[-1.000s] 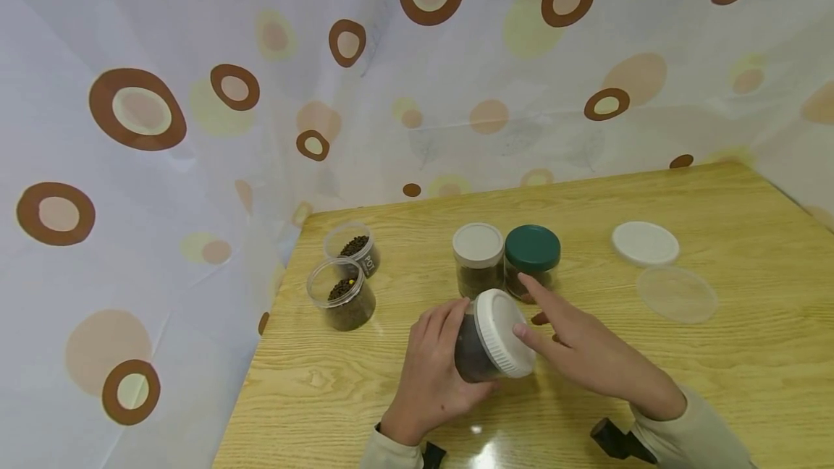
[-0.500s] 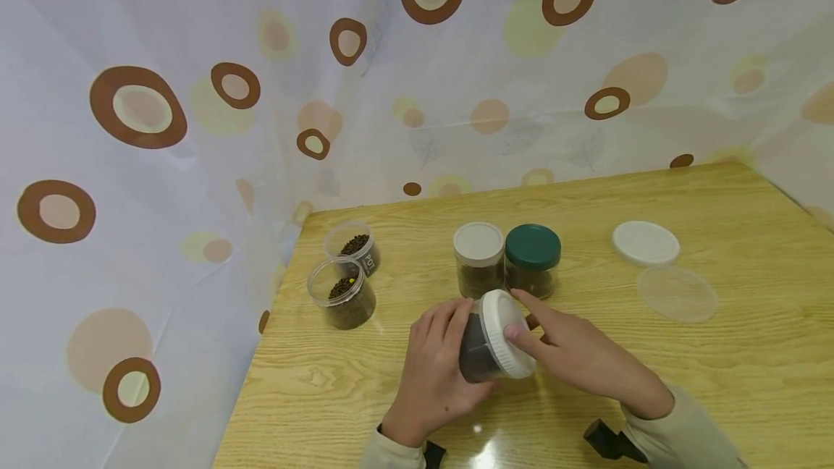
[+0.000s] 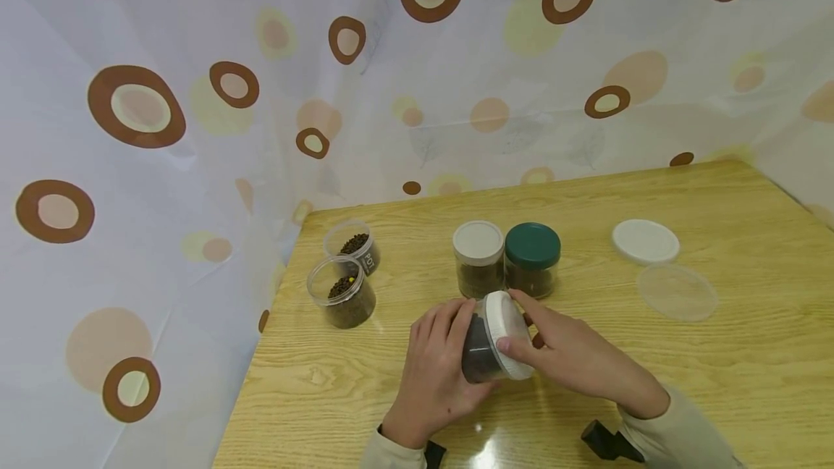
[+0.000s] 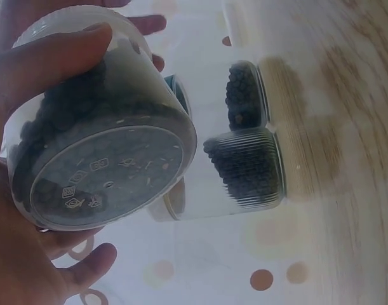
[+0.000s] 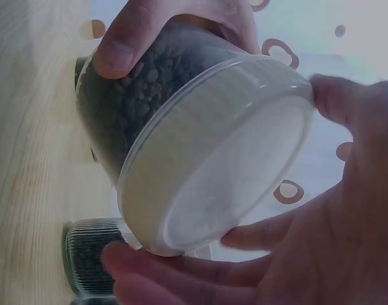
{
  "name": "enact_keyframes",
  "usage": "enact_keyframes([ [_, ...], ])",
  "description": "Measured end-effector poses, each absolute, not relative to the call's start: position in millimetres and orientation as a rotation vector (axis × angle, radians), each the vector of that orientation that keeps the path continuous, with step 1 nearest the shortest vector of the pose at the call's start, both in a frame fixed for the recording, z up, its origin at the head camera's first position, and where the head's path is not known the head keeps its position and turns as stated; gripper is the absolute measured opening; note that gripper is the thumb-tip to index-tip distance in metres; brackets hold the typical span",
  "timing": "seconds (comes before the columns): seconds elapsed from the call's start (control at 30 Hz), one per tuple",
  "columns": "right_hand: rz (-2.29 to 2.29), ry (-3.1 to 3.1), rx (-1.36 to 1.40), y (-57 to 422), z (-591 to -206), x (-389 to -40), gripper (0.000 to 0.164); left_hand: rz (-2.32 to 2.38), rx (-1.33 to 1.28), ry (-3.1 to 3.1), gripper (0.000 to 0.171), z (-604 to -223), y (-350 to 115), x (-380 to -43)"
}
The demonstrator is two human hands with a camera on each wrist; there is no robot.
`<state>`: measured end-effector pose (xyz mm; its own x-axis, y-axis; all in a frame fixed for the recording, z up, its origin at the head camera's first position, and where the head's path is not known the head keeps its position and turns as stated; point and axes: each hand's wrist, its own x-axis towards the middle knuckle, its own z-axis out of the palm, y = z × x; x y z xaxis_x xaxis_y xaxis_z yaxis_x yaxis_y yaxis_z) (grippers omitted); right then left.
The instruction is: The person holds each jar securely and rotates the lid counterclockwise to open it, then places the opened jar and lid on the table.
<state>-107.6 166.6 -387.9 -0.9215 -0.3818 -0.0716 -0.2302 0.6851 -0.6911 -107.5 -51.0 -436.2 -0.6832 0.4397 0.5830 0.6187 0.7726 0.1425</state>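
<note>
My left hand (image 3: 435, 371) grips a clear plastic jar (image 3: 478, 353) around its side, lifted off the table and tilted toward the right. Dark pellets (image 5: 146, 86) lie inside, and its base with moulded marks faces the left wrist camera. A white ribbed lid (image 5: 238, 171) sits on its mouth. With the thumb on one side of the rim and fingers on the opposite side, my right hand (image 3: 573, 353) holds this lid. Just behind the held jar stand a white-lidded jar (image 3: 479, 273) and a green-lidded jar (image 3: 532, 277), side by side.
Two uncovered clear tubs of brown pellets, a nearer tub (image 3: 348, 310) and a farther tub (image 3: 366, 255), stand at the left. A white lid (image 3: 645, 241) and a translucent disc (image 3: 677, 292) lie on the wooden table (image 3: 736, 237) at the right. A patterned curtain (image 3: 365, 93) hangs behind.
My right hand has come left to the lid, its outstretched fingers closing on the rim, and its thumb has slid down along the edge. The held jar has shifted slightly right in my left hand.
</note>
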Motion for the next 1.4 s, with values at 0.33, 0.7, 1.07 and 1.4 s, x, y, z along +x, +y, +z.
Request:
enact_keyframes([
  [0.33, -1.154, 2.833, -0.924, 167.7, -392.2, -103.3, 0.096, -0.522, -0.793, -2.458, 0.096, -430.0, -55.3, -105.0],
  [0.7, -1.167, 2.820, -0.930, 173.2, -389.2, -103.2, 0.098, -0.680, -0.762, -2.482, 0.100, -433.1, -58.0, -103.3],
  [1.07, -1.246, 2.791, -0.837, 182.7, -383.6, -101.3, 0.095, -1.322, -0.516, -2.521, 0.105, -434.4, -74.3, -86.6],
  [1.4, -1.268, 2.748, -0.843, 188.7, -387.2, -100.3, 0.090, -1.294, 0.041, -2.644, 0.112, -439.2, -116.4, -80.8],
])
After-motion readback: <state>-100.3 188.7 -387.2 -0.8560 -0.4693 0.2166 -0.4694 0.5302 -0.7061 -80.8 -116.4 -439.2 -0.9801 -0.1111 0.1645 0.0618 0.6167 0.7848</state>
